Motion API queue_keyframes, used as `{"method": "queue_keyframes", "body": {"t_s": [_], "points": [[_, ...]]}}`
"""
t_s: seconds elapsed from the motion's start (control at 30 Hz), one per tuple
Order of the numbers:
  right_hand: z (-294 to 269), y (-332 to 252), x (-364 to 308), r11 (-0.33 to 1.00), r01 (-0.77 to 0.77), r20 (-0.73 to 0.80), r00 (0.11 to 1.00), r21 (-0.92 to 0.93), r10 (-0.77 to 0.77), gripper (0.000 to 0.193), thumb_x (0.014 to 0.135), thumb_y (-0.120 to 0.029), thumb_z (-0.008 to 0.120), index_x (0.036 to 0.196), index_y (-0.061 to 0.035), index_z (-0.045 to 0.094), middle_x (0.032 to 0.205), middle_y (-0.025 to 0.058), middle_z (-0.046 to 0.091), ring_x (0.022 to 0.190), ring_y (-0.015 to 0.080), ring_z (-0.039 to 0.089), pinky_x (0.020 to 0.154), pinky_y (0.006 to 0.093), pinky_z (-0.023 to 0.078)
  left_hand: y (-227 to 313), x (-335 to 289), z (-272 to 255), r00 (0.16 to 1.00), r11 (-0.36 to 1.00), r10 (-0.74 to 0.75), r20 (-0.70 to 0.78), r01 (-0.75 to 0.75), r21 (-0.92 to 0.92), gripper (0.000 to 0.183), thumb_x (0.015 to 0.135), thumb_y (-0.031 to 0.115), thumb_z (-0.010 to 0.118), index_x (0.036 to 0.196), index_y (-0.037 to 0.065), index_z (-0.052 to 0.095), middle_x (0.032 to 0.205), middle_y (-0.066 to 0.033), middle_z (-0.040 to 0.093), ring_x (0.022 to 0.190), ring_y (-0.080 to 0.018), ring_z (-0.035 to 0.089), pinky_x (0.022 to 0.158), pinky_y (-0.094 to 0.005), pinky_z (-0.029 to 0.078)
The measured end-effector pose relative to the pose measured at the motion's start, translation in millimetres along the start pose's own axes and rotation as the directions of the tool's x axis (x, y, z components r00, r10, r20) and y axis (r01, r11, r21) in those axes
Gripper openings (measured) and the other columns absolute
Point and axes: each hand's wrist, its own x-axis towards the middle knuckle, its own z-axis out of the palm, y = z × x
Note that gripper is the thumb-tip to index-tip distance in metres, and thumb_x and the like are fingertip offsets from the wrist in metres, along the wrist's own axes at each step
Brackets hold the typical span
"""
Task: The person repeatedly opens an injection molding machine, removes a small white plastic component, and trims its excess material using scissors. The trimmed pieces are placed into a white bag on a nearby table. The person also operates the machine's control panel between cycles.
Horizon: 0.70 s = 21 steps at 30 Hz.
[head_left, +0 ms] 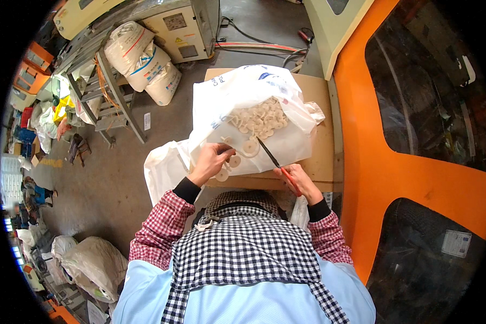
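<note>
My left hand [214,160] is closed, thumb and fingers pinching a small cluster of beige plastic parts [235,161] with round discs. Some of the discs hang below the fingertips. In my right hand [302,183] are long-nosed pliers [269,153] with slim black jaws and red handles. Their tip points up and left, close to a round beige piece [250,147] on the white plastic sack [210,116]. Just beyond both hands, a heap of similar beige parts [260,117] lies on the sack. Whether the jaws touch the round piece, I cannot tell.
Under the sack is a cardboard-topped surface [323,146]. An orange machine [356,178] with dark windows stands close on my right. To the left are a metal step ladder [113,97] and stacked full sacks [146,62]. Cables [259,46] run along the floor ahead.
</note>
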Motion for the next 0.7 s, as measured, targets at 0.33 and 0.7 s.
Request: {"method": "queue_keyframes", "body": {"t_s": [0.33, 0.7], "points": [[-5.5, -21.6, -7.5, 0.941, 0.109, 0.045, 0.994, -0.321, -0.1, 0.05, 0.089, -0.046, 0.046, 0.08, 0.0004, 0.063, 0.067, 0.0192, 0.056, 0.059, 0.0261, 0.05, 0.059, 0.0384, 0.041, -3.6, 11.9, -1.6, 0.999, 1.0, -0.003, -0.035, 0.003, 0.008, 0.02, 0.082, 0.011, 0.059, 0.09, -0.007, 0.065, 0.07, -0.0081, 0.064, 0.06, -0.0108, 0.054, 0.057, -0.0252, 0.044], [-8.8, -23.1, 3.3, 0.924, 0.05, -0.024, 0.998, -0.38, -0.064, 0.063, 0.084, -0.058, 0.045, 0.073, 0.0016, 0.062, 0.058, 0.0205, 0.055, 0.056, 0.0332, 0.055, 0.055, 0.0404, 0.042, 4.0, 13.4, -0.9, 0.999, 0.999, 0.034, -0.009, -0.034, 0.037, 0.021, 0.082, 0.011, 0.059, 0.091, -0.007, 0.065, 0.072, -0.0078, 0.064, 0.06, -0.0102, 0.054, 0.057, -0.0241, 0.044]]}}
